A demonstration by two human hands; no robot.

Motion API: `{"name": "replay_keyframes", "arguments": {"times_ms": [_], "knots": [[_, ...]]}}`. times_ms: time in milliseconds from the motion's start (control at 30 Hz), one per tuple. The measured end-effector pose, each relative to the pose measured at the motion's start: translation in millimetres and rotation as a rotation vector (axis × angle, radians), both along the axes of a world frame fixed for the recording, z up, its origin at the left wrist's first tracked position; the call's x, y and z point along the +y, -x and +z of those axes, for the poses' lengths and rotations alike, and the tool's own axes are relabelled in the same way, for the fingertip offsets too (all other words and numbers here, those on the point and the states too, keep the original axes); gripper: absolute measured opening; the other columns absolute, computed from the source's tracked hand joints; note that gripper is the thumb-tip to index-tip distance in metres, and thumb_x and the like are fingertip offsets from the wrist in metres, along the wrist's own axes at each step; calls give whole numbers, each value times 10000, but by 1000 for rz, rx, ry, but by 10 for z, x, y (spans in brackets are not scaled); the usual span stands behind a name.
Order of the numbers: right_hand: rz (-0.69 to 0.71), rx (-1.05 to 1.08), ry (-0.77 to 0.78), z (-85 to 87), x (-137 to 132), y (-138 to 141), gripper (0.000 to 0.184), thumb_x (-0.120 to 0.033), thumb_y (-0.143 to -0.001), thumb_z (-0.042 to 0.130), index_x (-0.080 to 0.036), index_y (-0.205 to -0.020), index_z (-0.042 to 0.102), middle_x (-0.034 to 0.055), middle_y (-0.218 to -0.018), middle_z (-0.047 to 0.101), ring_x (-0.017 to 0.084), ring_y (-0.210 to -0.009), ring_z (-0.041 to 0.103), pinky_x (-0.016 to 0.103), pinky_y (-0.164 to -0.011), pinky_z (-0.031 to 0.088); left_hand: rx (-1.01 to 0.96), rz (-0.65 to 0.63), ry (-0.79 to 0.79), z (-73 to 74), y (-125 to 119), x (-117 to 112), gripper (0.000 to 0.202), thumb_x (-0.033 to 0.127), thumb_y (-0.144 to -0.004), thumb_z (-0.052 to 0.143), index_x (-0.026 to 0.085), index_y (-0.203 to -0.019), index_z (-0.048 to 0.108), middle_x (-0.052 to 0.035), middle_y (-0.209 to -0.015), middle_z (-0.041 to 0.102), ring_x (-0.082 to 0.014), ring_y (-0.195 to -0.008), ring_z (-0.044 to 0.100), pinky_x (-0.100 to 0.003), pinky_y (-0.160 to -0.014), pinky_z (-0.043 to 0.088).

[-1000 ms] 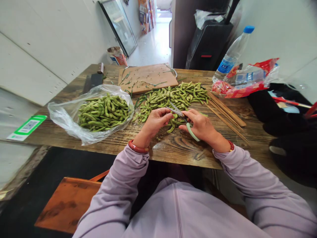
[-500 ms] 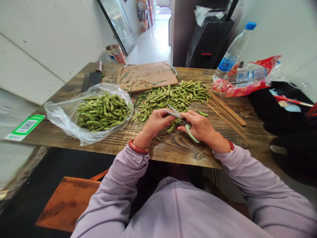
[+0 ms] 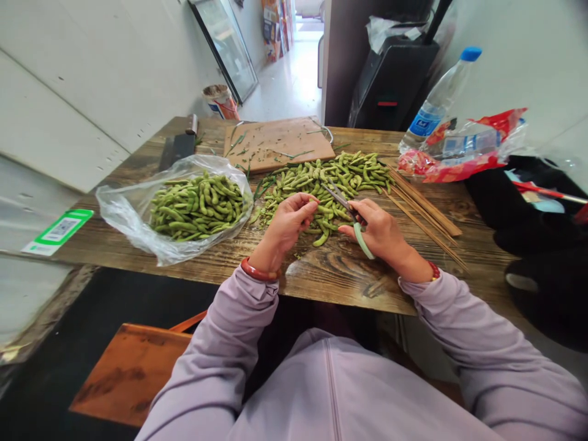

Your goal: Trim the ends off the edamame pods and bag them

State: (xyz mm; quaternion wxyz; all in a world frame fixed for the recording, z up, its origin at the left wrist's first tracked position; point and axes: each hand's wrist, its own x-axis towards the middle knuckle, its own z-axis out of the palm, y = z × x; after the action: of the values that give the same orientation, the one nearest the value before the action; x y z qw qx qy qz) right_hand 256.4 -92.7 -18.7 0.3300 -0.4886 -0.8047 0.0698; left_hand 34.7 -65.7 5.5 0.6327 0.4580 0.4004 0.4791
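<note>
Two bare hands work at the near edge of a loose heap of green soybean pods (image 3: 333, 174) on a weathered wooden table (image 3: 344, 278). The left hand (image 3: 288, 223) has its fingertips bunched together against the heap; what they pinch is hidden. The right hand (image 3: 382, 236) grips pale-green-handled scissors (image 3: 351, 215), steel blades slightly parted and pointing over the pods. Left of the hands, a clear plastic bag (image 3: 133, 214) holds more pods. Thin bamboo sticks (image 3: 425, 211) lie to the right, and a wooden cutting board (image 3: 278, 144) lies beyond the heap.
</note>
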Motion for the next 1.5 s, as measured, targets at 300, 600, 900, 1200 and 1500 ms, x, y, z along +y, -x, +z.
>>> {"name": "replay_keyframes", "arguments": {"times_ms": [300,600,900,1200,1500], "knots": [[57,15,0,9,-18,30,549,-502,-860,715,-189,-1296,601,114,-1070,647,244,-799,659,393,-730,566,-100,12,96,15,6,22,260,224,-676,843,142,-837,657,-4,-707,644,-37,-541,486,-136,-458,319],[102,45,-5,22,-28,43,530,-535,-884,672,-202,-1290,600,100,-1028,628,245,-817,641,404,-754,572,-27,-57,48,-24,-21,4,317,312,-650,863,142,-828,662,4,-693,648,-31,-478,453,-162,-411,245],[122,54,1,21,-24,49,557,-558,-875,675,-212,-1303,592,102,-1046,625,260,-880,643,411,-788,572,-20,-63,37,-14,-28,-4,345,338,-644,868,142,-822,647,5,-696,654,-31,-478,463,-166,-416,252],[73,7,-2,30,-78,66,407,-486,-920,651,-225,-1231,627,103,-1046,696,281,-969,680,389,-816,553,-73,-73,39,15,-21,-17,318,316,-683,863,147,-823,632,35,-658,567,-23,-490,442,-147,-423,278],[-1,23,0,8,-20,11,431,-510,-928,629,-237,-1261,626,116,-1057,701,303,-996,688,425,-833,567,-235,174,180,66,108,93,261,366,-852,693,196,-808,500,17,-742,603,-75,-594,577,-181,-514,440]]}}
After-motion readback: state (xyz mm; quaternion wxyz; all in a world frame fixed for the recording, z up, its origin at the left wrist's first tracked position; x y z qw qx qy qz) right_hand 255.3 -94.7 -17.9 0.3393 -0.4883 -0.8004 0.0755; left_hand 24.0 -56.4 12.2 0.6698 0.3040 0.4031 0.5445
